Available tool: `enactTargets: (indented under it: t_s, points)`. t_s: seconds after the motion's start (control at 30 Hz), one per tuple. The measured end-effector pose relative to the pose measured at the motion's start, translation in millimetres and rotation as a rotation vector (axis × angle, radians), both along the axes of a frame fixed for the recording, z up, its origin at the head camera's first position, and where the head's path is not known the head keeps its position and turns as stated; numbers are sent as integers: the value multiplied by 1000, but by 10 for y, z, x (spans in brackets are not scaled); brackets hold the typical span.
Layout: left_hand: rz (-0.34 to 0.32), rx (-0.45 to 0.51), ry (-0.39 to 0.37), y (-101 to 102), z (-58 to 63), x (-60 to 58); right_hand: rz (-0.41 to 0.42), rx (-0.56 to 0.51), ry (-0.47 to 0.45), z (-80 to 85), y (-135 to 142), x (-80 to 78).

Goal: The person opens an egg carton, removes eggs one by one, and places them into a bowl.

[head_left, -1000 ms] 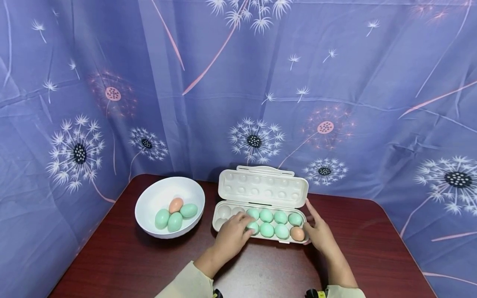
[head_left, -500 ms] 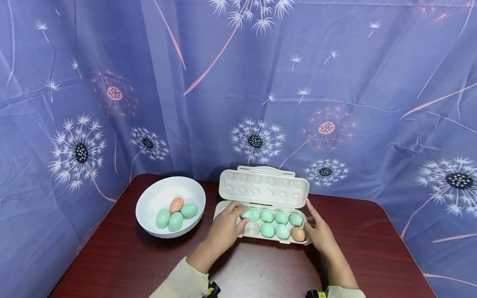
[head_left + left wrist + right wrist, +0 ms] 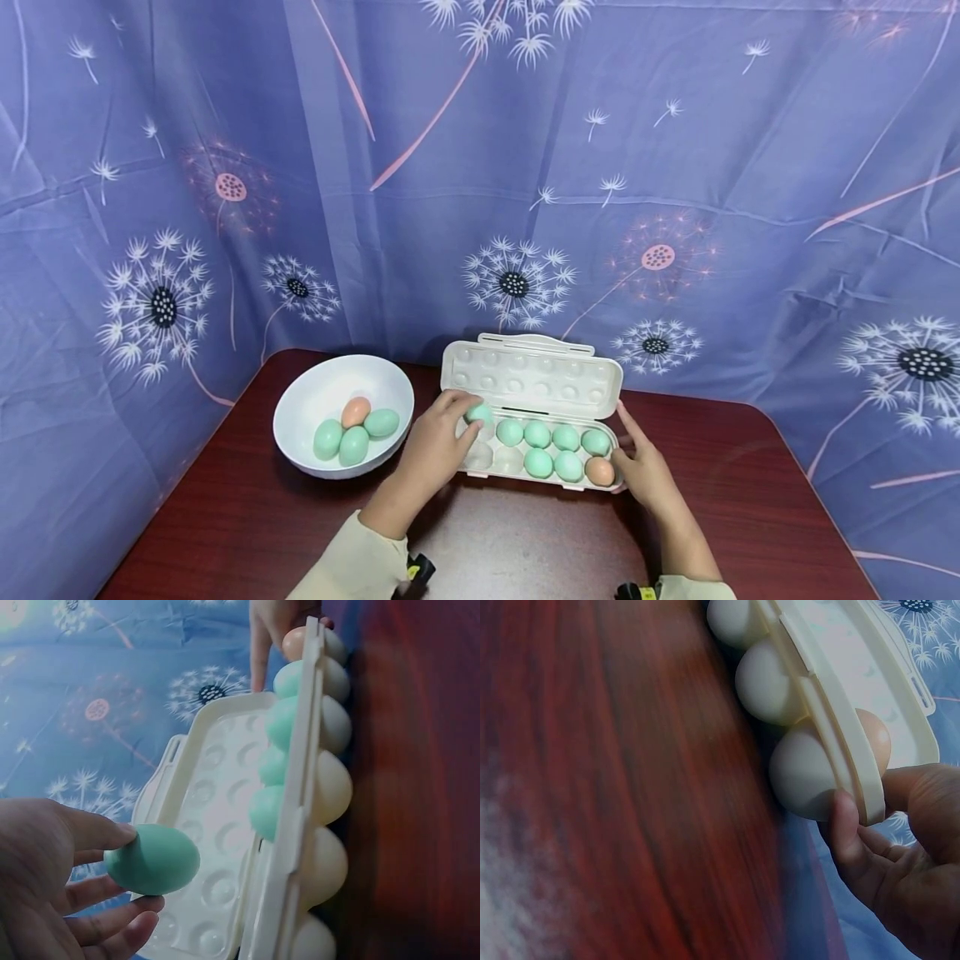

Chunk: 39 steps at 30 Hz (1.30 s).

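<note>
My left hand (image 3: 427, 446) pinches a green egg (image 3: 154, 860) between thumb and fingers, up off the cups at the left end of an open egg carton (image 3: 532, 387). In the left wrist view the egg lies sideways at the fingertips, apart from the carton. My right hand (image 3: 647, 473) grips the carton's right end, with one finger reaching along toward the lid; the right wrist view shows fingertips on its rim. Green eggs (image 3: 537, 463) sit in both rows, and an orange egg (image 3: 875, 739) occupies the front right cup. Part of the left end is hidden by my left hand.
Left of the carton stands a white bowl (image 3: 300, 400) with several eggs, green ones (image 3: 353, 447) and one orange egg (image 3: 356, 412). All this rests on a dark red wooden table (image 3: 525, 542). A blue dandelion-print curtain (image 3: 420, 250) hangs close behind the raised lid.
My left hand has lifted the green egg from the front row and carried it left and back, leaving a vacant front cup. My right hand has stayed on the carton's end.
</note>
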<state>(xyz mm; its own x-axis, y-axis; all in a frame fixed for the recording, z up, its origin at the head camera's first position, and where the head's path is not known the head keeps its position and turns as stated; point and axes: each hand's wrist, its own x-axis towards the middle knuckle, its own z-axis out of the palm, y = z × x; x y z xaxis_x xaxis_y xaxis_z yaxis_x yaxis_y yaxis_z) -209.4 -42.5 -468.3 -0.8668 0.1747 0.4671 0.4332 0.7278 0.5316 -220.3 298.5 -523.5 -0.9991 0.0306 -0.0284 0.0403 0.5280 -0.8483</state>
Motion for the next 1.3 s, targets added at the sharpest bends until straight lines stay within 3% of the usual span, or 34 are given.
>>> enactTargets:
  t_s: [0.37, 0.67, 0.97, 1.3]
  points:
    - [65, 90, 36, -212, 118, -60, 7, -8, -4, 5, 3, 1]
    - [134, 130, -24, -439, 214, -84, 10, -31, -8, -1, 1, 10]
    - [254, 70, -155, -803, 336, -141, 7, -24, -5, 19, -11, 17]
    - [252, -27, -261, -1122, 384, -152, 3, -14, -5, 9, 2, 13]
